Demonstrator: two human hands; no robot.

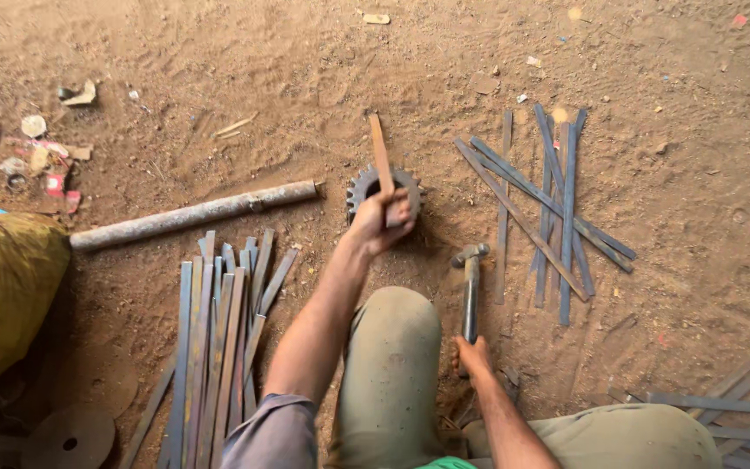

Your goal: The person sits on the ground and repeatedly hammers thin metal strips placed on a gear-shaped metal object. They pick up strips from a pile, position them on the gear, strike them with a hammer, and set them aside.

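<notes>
Gripping a flat rusty metal strip (pixel 381 165) over the toothed steel gear (pixel 366 184), my left hand (pixel 382 221) is closed, while my right hand (pixel 472 358) clasps a steel-headed hammer (pixel 470 287).

Single view, worn on the person's head. Looks steeply down and forward past the knee (pixel 390 365) onto the dirt ground (pixel 670 260). Close range: both forearms enter from the bottom edge. No second view to share the scene.

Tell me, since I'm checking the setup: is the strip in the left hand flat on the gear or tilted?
Tilted: the left hand holds the strip with its far end raised beyond the gear.
</notes>
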